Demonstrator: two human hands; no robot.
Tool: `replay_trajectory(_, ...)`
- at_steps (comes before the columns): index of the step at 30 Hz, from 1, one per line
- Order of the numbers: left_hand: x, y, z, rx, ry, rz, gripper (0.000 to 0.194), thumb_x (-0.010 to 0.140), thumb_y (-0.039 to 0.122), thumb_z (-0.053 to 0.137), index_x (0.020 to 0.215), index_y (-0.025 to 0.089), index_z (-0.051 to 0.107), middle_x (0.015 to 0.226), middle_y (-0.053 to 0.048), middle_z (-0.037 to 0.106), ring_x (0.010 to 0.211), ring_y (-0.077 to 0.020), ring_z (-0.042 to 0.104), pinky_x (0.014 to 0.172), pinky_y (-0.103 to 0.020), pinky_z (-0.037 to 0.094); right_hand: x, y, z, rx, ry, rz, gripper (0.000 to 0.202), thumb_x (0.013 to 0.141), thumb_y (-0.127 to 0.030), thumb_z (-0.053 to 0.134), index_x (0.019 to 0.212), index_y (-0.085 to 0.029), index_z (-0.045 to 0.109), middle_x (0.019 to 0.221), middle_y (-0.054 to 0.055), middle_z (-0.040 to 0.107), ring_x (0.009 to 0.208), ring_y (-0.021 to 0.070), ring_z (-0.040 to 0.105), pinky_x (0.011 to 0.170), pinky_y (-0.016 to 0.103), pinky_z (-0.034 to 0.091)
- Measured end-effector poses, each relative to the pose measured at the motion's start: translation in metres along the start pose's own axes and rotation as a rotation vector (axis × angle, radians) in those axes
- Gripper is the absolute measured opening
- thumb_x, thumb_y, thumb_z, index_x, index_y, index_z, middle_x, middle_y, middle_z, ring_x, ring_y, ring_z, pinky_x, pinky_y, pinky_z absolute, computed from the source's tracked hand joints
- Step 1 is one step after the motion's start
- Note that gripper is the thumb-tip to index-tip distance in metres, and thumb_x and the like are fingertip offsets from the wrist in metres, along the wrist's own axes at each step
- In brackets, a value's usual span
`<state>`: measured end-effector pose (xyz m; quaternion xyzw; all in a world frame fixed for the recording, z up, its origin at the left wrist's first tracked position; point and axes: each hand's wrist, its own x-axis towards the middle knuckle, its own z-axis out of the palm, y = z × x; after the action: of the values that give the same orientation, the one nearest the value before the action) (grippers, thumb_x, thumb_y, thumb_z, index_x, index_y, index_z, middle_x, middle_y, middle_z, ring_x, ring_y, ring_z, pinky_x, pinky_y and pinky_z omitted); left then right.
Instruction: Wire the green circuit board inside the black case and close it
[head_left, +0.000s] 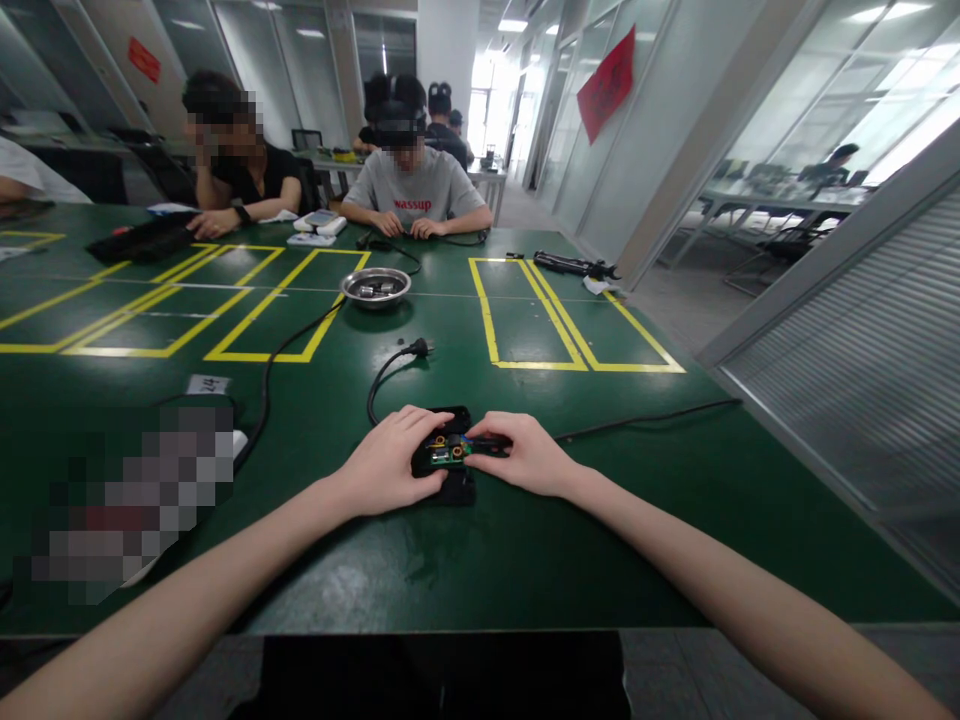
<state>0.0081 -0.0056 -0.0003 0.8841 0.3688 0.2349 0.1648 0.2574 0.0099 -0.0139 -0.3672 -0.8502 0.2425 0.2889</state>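
Note:
A small green circuit board point(446, 454) with copper coils sits in a black plastic casing point(424, 462) on the table. My left hand point(394, 462) is closed around the casing's left side, thumb at the near edge and fingers over the far edge. At the board's right end, my right hand point(529, 455) pinches a black cable end point(491, 446); thin coloured wires show there. Under the casing lies a flat black piece point(459, 488), partly hidden. Beyond my left hand, a short black cord point(377, 385) curves up to a power plug point(420, 348).
A metal bowl point(375, 275) with small metal parts stands farther back. A pixelated object point(142, 490) and a dark cord point(266, 385) lie at left. Another cable point(652, 415) runs right. Yellow tape point(536, 366) marks the green table point(570, 570). Two people sit opposite.

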Motion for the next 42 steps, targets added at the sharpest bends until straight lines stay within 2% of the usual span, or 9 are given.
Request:
replay_trajectory(6,0.003,-0.001,0.001,0.069,-0.006,-0.003,0.030,0.082,0.023,0.070,0.112,0.018,0.069,0.107,-0.009,0.069,0.103,-0.0279,0.063,0.091,-0.043,0.054,0.000,-0.005,0.004,0.018,0.013,-0.052,0.010,0.088,-0.019,0.071,0.096,-0.018,0.075,0.086,0.005,0.073,0.076,0.0171,0.068,0.071,0.028,0.053)
replay_trajectory(11,0.005,-0.005,0.001,0.106,0.022,-0.018,0.023,0.084,0.024,0.069,0.106,0.019,0.069,0.103,-0.008,0.069,0.101,-0.0277,0.063,0.088,-0.042,0.054,0.002,-0.003,0.009,-0.004,0.089,0.043,0.006,0.088,-0.018,0.073,0.094,-0.018,0.072,0.083,0.003,0.072,0.073,0.0166,0.066,0.067,0.027,0.049)
replay_trajectory(16,0.005,-0.007,-0.004,0.105,0.090,0.004,0.029,0.087,0.029,0.068,0.114,0.018,0.067,0.112,-0.010,0.068,0.106,-0.0279,0.062,0.092,-0.043,0.053,0.005,-0.001,0.012,-0.014,0.094,0.064,0.004,0.089,-0.017,0.073,0.091,-0.018,0.071,0.083,0.003,0.072,0.073,0.0161,0.065,0.066,0.026,0.048)
replay_trajectory(19,0.004,-0.012,-0.013,0.154,0.132,-0.041,0.014,0.086,0.021,0.059,0.098,0.019,0.065,0.100,-0.007,0.068,0.098,-0.0254,0.062,0.086,-0.039,0.053,0.005,0.000,0.012,-0.008,0.101,0.061,0.004,0.089,-0.018,0.073,0.091,-0.018,0.071,0.083,0.003,0.072,0.072,0.0161,0.065,0.064,0.026,0.047)
replay_trajectory(25,0.001,-0.030,-0.032,0.065,-0.065,-0.008,0.010,0.085,0.021,0.057,0.090,0.018,0.065,0.086,-0.002,0.067,0.076,-0.0166,0.063,0.069,-0.026,0.049,0.005,0.003,0.012,-0.001,0.104,0.049,0.006,0.091,-0.024,0.073,0.094,-0.018,0.071,0.083,0.003,0.072,0.072,0.0157,0.065,0.066,0.027,0.050)
replay_trajectory(29,0.002,-0.026,-0.038,-0.047,-0.057,0.002,0.009,0.084,0.024,0.058,0.083,0.018,0.064,0.074,0.000,0.060,0.065,-0.0127,0.056,0.060,-0.022,0.043,0.003,-0.001,0.007,0.005,0.130,0.035,0.007,0.092,-0.025,0.071,0.092,-0.019,0.070,0.084,0.004,0.072,0.073,0.0169,0.066,0.064,0.027,0.050)
replay_trajectory(33,0.001,-0.015,-0.042,-0.201,-0.071,-0.025,0.007,0.078,0.023,0.058,0.075,0.017,0.057,0.064,0.005,0.050,0.056,-0.0089,0.044,0.054,-0.019,0.036,-0.004,-0.018,0.001,0.020,0.150,-0.109,0.005,0.092,-0.022,0.065,0.089,-0.019,0.068,0.084,0.005,0.071,0.072,0.0162,0.065,0.064,0.026,0.050)
replay_trajectory(37,-0.003,-0.009,-0.043,-0.296,-0.184,-0.054,0.008,0.073,0.022,0.058,0.070,0.017,0.052,0.060,0.006,0.044,0.054,-0.0076,0.039,0.052,-0.019,0.031,-0.010,-0.027,0.002,0.084,0.066,-0.194,0.005,0.090,-0.020,0.062,0.086,-0.019,0.065,0.079,0.003,0.070,0.065,0.0139,0.062,0.056,0.023,0.046)
replay_trajectory(42,-0.003,-0.009,-0.040,-0.356,-0.297,-0.098,0.007,0.067,0.020,0.056,0.068,0.018,0.050,0.060,0.006,0.043,0.054,-0.0079,0.038,0.051,-0.020,0.029,-0.011,-0.021,0.005,0.042,-0.031,-0.228,0.007,0.091,-0.020,0.063,0.085,-0.020,0.064,0.078,0.003,0.069,0.066,0.0143,0.063,0.061,0.024,0.047)
